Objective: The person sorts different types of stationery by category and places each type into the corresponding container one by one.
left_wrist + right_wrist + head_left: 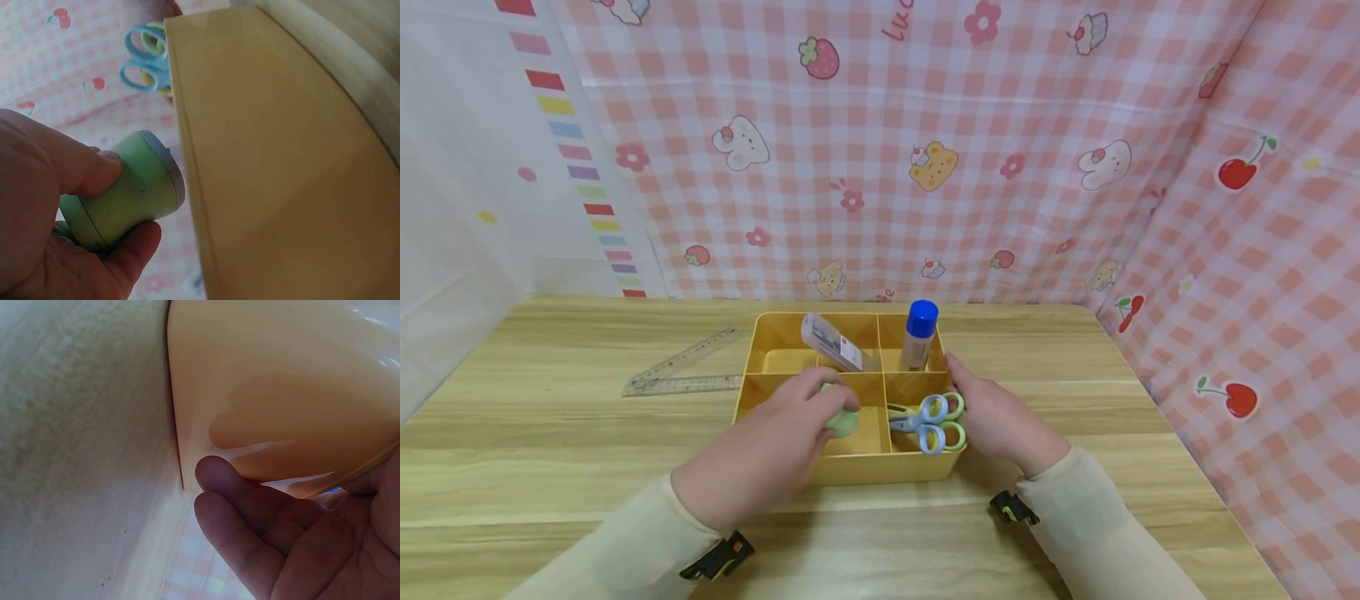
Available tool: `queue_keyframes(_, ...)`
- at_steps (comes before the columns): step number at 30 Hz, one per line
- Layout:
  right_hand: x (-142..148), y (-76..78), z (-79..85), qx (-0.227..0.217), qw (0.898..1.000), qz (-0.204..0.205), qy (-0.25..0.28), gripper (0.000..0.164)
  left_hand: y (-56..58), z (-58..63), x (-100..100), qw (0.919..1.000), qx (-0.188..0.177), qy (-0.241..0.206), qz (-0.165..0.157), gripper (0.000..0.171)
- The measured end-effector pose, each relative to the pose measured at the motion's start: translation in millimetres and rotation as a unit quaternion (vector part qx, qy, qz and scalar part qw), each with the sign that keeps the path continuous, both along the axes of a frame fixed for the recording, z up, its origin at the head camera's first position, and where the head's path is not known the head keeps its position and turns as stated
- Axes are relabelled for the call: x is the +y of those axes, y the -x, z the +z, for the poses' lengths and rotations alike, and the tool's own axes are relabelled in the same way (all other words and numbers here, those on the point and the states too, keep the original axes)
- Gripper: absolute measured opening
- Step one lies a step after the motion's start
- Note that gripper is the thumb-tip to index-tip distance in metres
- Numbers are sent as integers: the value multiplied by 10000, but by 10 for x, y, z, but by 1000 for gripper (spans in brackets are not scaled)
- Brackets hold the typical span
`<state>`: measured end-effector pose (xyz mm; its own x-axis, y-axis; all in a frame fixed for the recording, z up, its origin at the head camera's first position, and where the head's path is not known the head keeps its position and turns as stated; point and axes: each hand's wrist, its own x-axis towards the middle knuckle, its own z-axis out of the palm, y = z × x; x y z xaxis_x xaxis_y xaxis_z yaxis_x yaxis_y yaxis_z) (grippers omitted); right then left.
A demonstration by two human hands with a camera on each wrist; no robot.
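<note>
My left hand (790, 417) grips a small green waisted cylinder (128, 190) with a grey end, over the front left compartment of a yellow divided box (850, 468). In the left wrist view, thumb and fingers hold the cylinder beside the box's front wall. At the box's right side, my right hand (1000, 417) holds the wall, fingers outside and thumb at the rim. Scissors (932, 437) with blue and green handles lean in the front right compartment. Behind them stands a glue stick (917, 342) with a blue cap. A clear narrow case (833, 342) leans in the back left compartment.
Left of the box, a clear set of hinged or crossed rulers (685, 383) lies on the wooden table (550, 467). A checked cloth (880, 200) hangs behind the table and along its right side.
</note>
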<state>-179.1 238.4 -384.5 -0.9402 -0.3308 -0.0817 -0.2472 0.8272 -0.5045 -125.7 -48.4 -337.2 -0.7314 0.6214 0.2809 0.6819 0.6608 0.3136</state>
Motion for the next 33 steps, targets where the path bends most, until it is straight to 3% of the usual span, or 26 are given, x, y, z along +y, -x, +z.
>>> queue_keyframes(14, -5, -11, 0, -59, 9999, -13, 80, 65, 17, -170, 138, 9991, -342, 244, -93, 31)
queue_keyframes(33, 4, -6, -10, 18, 10000, 39, 46, 65, 113, -222, 200, 9962, -769, 389, -105, 26)
